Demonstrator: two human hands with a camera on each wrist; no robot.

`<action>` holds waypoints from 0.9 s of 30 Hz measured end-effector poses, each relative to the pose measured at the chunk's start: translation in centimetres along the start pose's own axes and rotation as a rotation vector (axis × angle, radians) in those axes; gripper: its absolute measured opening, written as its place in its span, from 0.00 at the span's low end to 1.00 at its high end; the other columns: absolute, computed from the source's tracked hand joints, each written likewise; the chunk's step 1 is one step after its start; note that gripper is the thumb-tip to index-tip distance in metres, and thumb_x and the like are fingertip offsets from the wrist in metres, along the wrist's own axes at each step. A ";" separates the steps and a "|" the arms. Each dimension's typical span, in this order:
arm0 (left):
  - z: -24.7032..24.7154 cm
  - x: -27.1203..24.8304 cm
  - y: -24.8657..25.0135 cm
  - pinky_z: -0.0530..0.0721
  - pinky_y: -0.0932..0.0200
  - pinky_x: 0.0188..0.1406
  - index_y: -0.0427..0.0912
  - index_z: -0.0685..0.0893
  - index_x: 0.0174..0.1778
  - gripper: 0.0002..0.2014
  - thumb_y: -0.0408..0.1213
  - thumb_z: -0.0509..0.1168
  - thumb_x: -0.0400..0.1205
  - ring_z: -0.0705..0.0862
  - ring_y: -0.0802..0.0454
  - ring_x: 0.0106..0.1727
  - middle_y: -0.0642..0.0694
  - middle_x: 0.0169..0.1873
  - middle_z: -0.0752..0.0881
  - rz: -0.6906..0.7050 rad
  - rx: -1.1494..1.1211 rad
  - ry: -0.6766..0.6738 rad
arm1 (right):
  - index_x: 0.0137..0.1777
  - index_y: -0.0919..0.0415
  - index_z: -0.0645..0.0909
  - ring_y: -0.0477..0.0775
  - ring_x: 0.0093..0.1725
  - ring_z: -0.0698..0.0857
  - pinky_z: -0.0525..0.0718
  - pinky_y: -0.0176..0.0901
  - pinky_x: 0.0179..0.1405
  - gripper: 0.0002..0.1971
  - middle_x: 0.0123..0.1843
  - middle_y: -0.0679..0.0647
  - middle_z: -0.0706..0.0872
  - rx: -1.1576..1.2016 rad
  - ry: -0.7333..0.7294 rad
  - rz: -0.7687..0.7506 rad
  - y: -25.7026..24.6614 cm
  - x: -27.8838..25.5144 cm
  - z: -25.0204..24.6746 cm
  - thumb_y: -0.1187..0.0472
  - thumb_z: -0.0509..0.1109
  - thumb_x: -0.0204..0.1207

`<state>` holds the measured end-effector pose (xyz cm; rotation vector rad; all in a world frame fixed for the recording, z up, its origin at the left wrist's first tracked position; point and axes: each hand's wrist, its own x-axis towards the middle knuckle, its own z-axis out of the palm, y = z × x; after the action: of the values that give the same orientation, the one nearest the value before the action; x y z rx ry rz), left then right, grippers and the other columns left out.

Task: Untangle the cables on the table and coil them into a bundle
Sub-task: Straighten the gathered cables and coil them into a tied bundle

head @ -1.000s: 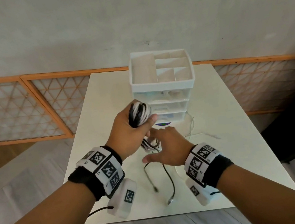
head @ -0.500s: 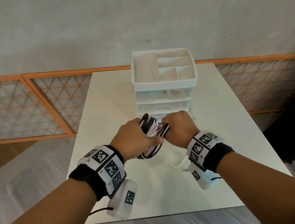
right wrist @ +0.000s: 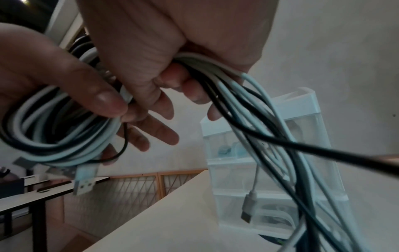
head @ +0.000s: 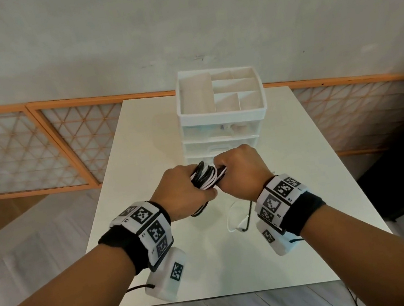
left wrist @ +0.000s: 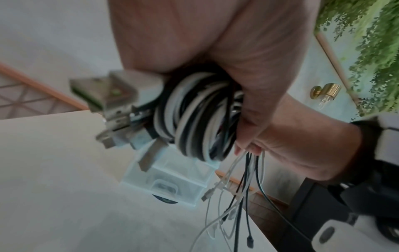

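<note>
Above the white tabletop (head: 143, 162), just near of the white drawer organizer (head: 222, 112), the left hand (head: 183, 192) and right hand (head: 241, 170) meet knuckle to knuckle. Both are curled tight around the black-and-white cables (head: 206, 176), which sit coiled between them. Loose cable ends (head: 236, 220) hang down from the right hand to the tabletop.
</note>
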<state>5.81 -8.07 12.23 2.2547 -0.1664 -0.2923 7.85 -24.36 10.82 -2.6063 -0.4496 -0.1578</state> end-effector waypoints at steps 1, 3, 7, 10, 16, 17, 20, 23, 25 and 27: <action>-0.1 0.0 -0.1 0.86 0.54 0.37 0.47 0.86 0.43 0.06 0.37 0.75 0.73 0.88 0.47 0.37 0.46 0.36 0.90 0.028 -0.030 -0.016 | 0.19 0.50 0.60 0.50 0.20 0.63 0.64 0.41 0.25 0.23 0.15 0.48 0.63 0.023 0.011 -0.016 -0.1 0.0 -0.2 0.65 0.72 0.61; -0.5 0.1 -0.6 0.84 0.58 0.30 0.52 0.84 0.40 0.09 0.33 0.75 0.74 0.85 0.50 0.31 0.50 0.33 0.88 0.066 -0.110 -0.012 | 0.23 0.51 0.74 0.52 0.23 0.73 0.73 0.44 0.25 0.13 0.19 0.48 0.75 0.136 -0.006 -0.046 -0.1 -0.1 -0.8 0.60 0.74 0.63; -1.9 0.7 -1.9 0.84 0.62 0.33 0.51 0.83 0.37 0.11 0.31 0.76 0.72 0.86 0.52 0.34 0.53 0.30 0.88 0.021 -0.286 0.203 | 0.41 0.56 0.82 0.49 0.34 0.84 0.82 0.44 0.38 0.09 0.32 0.51 0.85 0.273 -0.089 0.030 2.6 -0.3 -2.3 0.52 0.74 0.77; -1.8 1.1 -2.3 0.89 0.47 0.43 0.47 0.84 0.39 0.06 0.40 0.75 0.72 0.90 0.44 0.38 0.45 0.33 0.91 -0.070 -0.411 0.347 | 0.41 0.59 0.79 0.55 0.35 0.84 0.81 0.48 0.38 0.11 0.30 0.49 0.81 0.328 0.008 0.072 3.4 -0.8 -1.7 0.54 0.67 0.84; -0.2 1.1 0.4 0.85 0.54 0.39 0.40 0.82 0.55 0.42 0.64 0.83 0.53 0.88 0.51 0.41 0.49 0.38 0.88 -0.130 -0.749 0.291 | 0.63 0.69 0.79 0.67 0.41 0.84 0.84 0.56 0.39 0.13 0.47 0.65 0.86 0.220 0.184 -0.153 -0.7 -1.7 2.6 0.66 0.65 0.80; -0.2 1.1 0.8 0.87 0.52 0.39 0.42 0.80 0.57 0.47 0.66 0.84 0.48 0.89 0.51 0.46 0.48 0.43 0.89 -0.125 -0.738 0.289 | 0.65 0.72 0.77 0.70 0.41 0.85 0.85 0.59 0.37 0.16 0.50 0.68 0.85 0.164 0.144 -0.166 -1.0 -1.9 3.2 0.71 0.66 0.78; 0.1 1.1 1.5 0.83 0.55 0.29 0.47 0.75 0.60 0.46 0.57 0.87 0.49 0.88 0.49 0.48 0.47 0.50 0.87 -0.136 -0.647 0.325 | 0.59 0.76 0.78 0.70 0.31 0.80 0.75 0.50 0.25 0.19 0.44 0.70 0.82 0.052 0.103 -0.223 -1.7 -2.4 3.7 0.82 0.65 0.66; 0.5 1.2 0.9 0.90 0.47 0.41 0.51 0.77 0.56 0.34 0.51 0.84 0.57 0.90 0.49 0.47 0.49 0.48 0.89 -0.190 -0.678 0.443 | 0.64 0.73 0.76 0.61 0.34 0.75 0.69 0.48 0.27 0.27 0.46 0.64 0.79 -0.008 0.115 -0.314 -1.9 -2.4 3.8 0.80 0.61 0.62; 0.5 1.2 0.5 0.91 0.46 0.44 0.49 0.81 0.54 0.24 0.44 0.80 0.64 0.90 0.48 0.44 0.48 0.45 0.89 -0.198 -0.736 0.478 | 0.71 0.71 0.72 0.60 0.34 0.74 0.69 0.48 0.27 0.31 0.48 0.61 0.75 0.020 0.096 -0.318 -1.8 -2.7 3.8 0.79 0.61 0.65; 0.0 1.2 0.4 0.87 0.50 0.36 0.42 0.83 0.51 0.16 0.38 0.77 0.70 0.88 0.45 0.38 0.43 0.41 0.88 -0.203 -0.814 0.490 | 0.80 0.62 0.63 0.62 0.34 0.76 0.73 0.49 0.29 0.34 0.49 0.58 0.77 0.132 0.044 -0.307 -1.6 -3.3 3.7 0.76 0.62 0.73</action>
<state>6.92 -8.57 12.30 1.4677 0.3813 0.0924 4.31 -22.19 7.70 -2.3871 -0.8144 -0.2771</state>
